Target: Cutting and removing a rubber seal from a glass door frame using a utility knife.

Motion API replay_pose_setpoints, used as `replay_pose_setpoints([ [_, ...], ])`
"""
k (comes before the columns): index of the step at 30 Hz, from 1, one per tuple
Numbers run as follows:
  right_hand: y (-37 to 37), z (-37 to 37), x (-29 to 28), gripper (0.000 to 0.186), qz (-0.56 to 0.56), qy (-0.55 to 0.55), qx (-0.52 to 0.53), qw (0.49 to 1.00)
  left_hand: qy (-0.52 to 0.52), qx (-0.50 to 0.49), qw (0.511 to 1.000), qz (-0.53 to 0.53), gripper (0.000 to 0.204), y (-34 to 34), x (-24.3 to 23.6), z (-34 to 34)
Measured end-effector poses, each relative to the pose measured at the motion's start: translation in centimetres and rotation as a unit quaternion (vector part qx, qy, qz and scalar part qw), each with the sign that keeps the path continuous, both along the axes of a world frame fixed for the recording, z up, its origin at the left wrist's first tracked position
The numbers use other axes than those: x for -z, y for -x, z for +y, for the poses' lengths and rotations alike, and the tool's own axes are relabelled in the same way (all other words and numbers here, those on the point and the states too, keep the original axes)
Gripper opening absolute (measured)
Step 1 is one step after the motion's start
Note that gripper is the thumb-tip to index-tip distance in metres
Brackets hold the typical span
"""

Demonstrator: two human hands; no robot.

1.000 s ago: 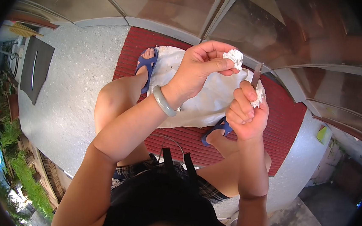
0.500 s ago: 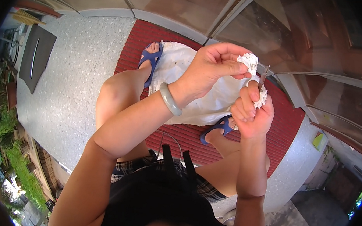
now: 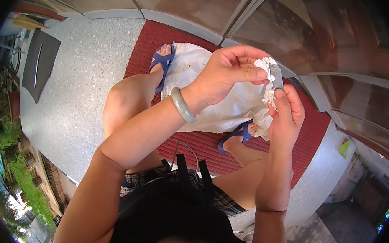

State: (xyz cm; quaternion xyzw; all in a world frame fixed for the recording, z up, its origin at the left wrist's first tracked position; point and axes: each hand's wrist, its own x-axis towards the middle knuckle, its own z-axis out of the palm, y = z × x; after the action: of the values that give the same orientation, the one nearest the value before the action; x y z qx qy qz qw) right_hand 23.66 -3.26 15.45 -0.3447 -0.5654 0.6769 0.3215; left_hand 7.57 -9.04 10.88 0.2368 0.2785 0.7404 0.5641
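Pinched between thumb and fingers of my left hand (image 3: pixel 235 72) is a wad of crumpled white tissue (image 3: pixel 264 65). My right hand (image 3: pixel 286 115) is closed just to its right and slightly nearer me. It grips a thin, flat grey blade-like piece (image 3: pixel 278 79), whose upper part runs up beside the left hand's wad. A second crumpled white wad (image 3: pixel 269 98) is tucked against the right fingers. The two hands are close together over the far right edge of a white sheet (image 3: pixel 214 102). Whether the grey piece touches the left wad I cannot tell.
The white sheet lies between my sandalled feet on a red ribbed mat (image 3: pixel 138 55). Glass door panels (image 3: pixel 181 4) stand ahead. A speckled floor (image 3: pixel 81 80) and a dark grey mat (image 3: pixel 41 59) are to the left, plants (image 3: pixel 30 181) farther out.
My right hand has turned, so the grey piece shows its flat side instead of its narrow edge and sits closer to the left hand's wad. My left hand stays nearly where it was.
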Motion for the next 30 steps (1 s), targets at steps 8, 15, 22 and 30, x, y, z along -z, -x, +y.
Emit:
replay_pose_setpoints([
  [8,0.3,-0.7,0.5,0.015,-0.058,0.0,-0.008,0.998,0.028,-0.016,0.999,-0.029,0.023,0.0,-0.1,0.1],
  [15,0.1,-1.3,1.0,0.016,-0.085,-0.132,0.015,0.988,0.063,0.003,0.998,0.008,0.019,-0.2,-0.7,0.5],
  [22,0.3,-1.0,1.6,0.013,-0.072,-0.111,0.048,0.99,0.088,0.023,0.995,-0.03,0.016,-0.7,-0.7,0.8],
  [30,-1.6,4.4,1.2,0.011,0.03,-0.027,0.18,0.983,0.056,0.053,0.997,-0.019,0.016,-0.8,0.9,-0.8],
])
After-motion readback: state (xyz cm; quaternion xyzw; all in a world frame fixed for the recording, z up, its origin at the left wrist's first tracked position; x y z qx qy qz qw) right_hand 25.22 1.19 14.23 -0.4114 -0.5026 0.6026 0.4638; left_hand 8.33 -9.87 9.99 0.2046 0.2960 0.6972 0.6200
